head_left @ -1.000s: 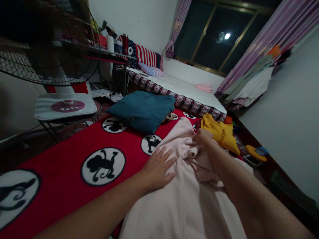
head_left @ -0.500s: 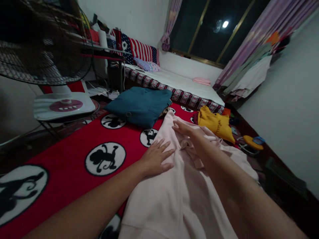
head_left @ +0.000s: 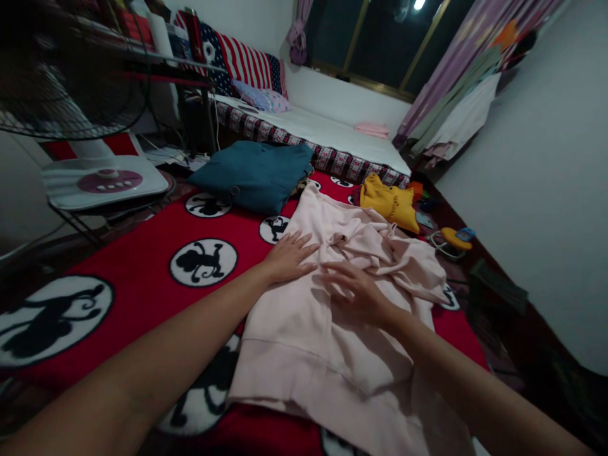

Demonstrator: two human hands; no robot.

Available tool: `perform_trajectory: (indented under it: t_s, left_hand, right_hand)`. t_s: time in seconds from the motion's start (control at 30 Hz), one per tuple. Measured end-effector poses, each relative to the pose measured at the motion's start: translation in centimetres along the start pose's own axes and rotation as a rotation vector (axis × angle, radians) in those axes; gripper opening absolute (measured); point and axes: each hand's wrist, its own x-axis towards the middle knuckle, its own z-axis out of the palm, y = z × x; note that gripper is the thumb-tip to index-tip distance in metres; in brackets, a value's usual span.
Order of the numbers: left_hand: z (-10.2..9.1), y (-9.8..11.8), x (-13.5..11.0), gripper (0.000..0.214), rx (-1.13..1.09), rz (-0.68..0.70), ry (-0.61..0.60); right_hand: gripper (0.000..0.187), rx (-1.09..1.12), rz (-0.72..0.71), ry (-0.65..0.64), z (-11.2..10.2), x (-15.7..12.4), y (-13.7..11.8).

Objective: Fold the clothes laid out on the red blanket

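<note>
A pale pink sweatshirt [head_left: 289,316] lies spread on a red blanket [head_left: 142,297] with black monkey figures in white circles. Its far part is bunched and wrinkled, and a wide hem band runs along the near end. My left hand [head_left: 291,256] rests flat on the sweatshirt's left side, fingers apart. To its right, my right hand [head_left: 356,291] is just over the middle of the garment with fingers spread and slightly bent; whether it touches the cloth I cannot tell. Beyond them sit a folded teal garment [head_left: 256,174] and a folded yellow garment [head_left: 389,201].
An electric fan [head_left: 71,88] stands at the left on a stool. Behind is a bed [head_left: 323,130] with a flag-patterned cushion [head_left: 247,63]. Clothes [head_left: 468,114] hang by the right wall, and a yellow stool [head_left: 456,238] stands below them.
My right hand has come back from the sweatshirt's far end to its middle. My left hand stays on the left side. The view has tilted down, showing the near hem.
</note>
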Motion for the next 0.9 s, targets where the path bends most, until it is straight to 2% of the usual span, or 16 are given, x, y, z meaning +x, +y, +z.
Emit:
perform_trajectory:
  t_s: [0.1, 0.17, 0.27, 0.33, 0.4, 0.5, 0.57, 0.67, 0.77, 0.83, 0.9]
  left_hand:
    - [0.4, 0.1, -0.2, 0.06, 0.019, -0.014, 0.012]
    - [0.5, 0.2, -0.4, 0.063, 0.038, -0.035, 0.024]
    - [-0.3, 0.6, -0.3, 0.061, 0.072, -0.035, -0.007]
    - [-1.7, 1.3, 0.5, 0.059, 0.083, -0.049, -0.097]
    - [-3.3, 2.3, 1.7, 0.052, 0.089, -0.115, -0.186]
    - [-3.8, 4.2, 3.4, 0.04, 0.104, -0.231, -0.165]
    - [-2.6, 5.1, 3.9, 0.046, 0.108, -0.262, -0.042]
    - [0.5, 5.3, 3.9, 0.054, 0.077, -0.241, 0.132]
    - [2.7, 4.5, 3.7, 0.057, 0.051, -0.199, 0.174]
    - [3.1, 4.1, 3.7, 0.056, 0.053, -0.194, 0.188]
    - [3.1, 3.9, 3.8, 0.056, 0.054, -0.194, 0.198]
  right_hand:
    - [0.042, 0.045, -0.076, -0.167, 0.4, -1.1, -2.5]
    - [0.042, 0.059, -0.091, -0.217, 0.4, -1.6, -3.1]
    - [0.039, 0.12, -0.02, -0.121, 0.3, -2.2, -3.2]
    - [0.039, 0.188, 0.044, -0.073, 0.5, -2.5, -3.4]
    - [0.04, 0.253, 0.081, -0.078, 0.9, -2.7, -3.8]
    - [0.037, 0.305, 0.119, -0.071, 1.2, -2.9, -3.9]
    - [0.033, 0.255, 0.159, 0.027, 0.7, -3.0, -3.0]
    - [0.029, 0.01, 0.271, 0.333, -1.6, -3.1, 0.0]
    - [0.031, -0.282, 0.467, 0.585, -4.5, -3.1, 4.1]
    - [0.044, -0.406, 0.643, 0.622, -5.8, -2.9, 6.5]
    - [0.053, -0.45, 0.807, 0.534, -6.4, -2.5, 8.4]
